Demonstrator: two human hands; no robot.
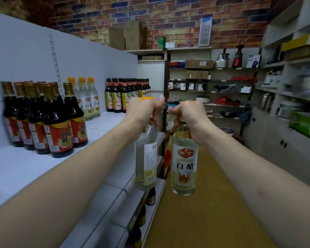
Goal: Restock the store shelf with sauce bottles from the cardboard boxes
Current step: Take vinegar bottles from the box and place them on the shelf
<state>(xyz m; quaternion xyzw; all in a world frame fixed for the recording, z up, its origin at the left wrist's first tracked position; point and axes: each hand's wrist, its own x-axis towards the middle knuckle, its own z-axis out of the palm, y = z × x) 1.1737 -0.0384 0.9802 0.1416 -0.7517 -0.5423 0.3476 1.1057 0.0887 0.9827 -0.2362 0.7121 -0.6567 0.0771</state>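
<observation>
L hand (143, 111): fingers curled tight round neck of clear bottle (146, 163), pale liquid inside, hanging at front edge of shelf (106, 122). R hand (188, 115): same grip on second clear bottle (184, 167), also pale liquid, just beside first, over aisle. On shelf: dark sauce bottles (52, 122), w/ matching pale bottles (86, 99) behind.
</observation>
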